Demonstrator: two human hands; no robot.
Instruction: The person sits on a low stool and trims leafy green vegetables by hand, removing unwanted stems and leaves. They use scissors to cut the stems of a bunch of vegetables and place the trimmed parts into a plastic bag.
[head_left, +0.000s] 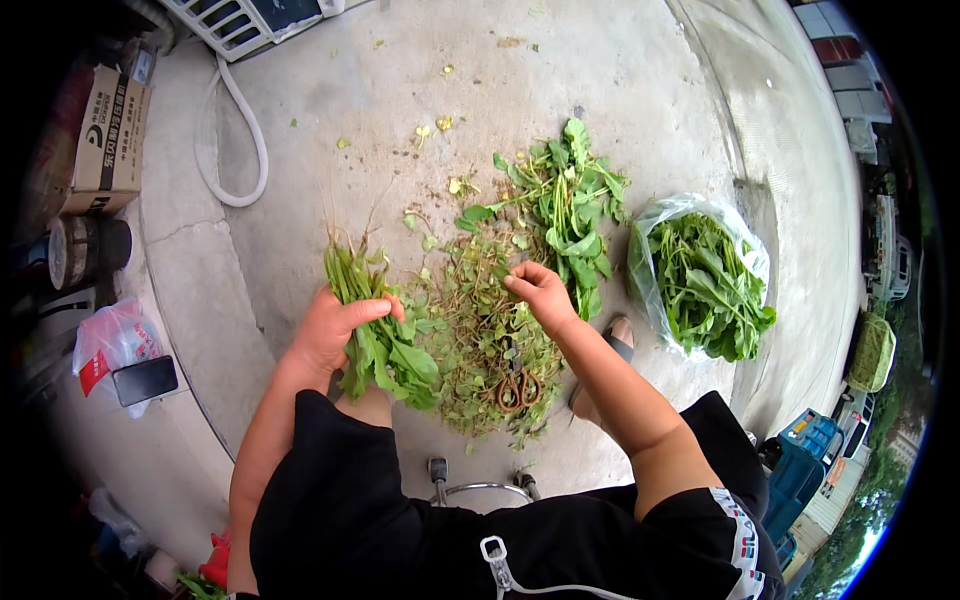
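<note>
My left hand (330, 324) grips a bunch of leafy greens (394, 360), thin roots pointing away from me and leaves hanging toward my knee. My right hand (546, 298) pinches a small green leaf (501, 276) between thumb and fingertips. Below both hands, a heap of wilted leaves and root trimmings (469, 375) covers the concrete. Scissors with rusty brown handles (519, 391) lie on that heap, apart from either hand. Just beyond my right hand, loose leafy greens (574, 217) are piled on the floor.
A clear plastic bag (642, 259) filled with greens stands at right. My shod foot (621, 334) is beside the heap. At left are a cardboard box (112, 135), a pale hose (255, 142), and a phone (145, 381) on a plastic bag. Wheeled chair legs (439, 472) show below.
</note>
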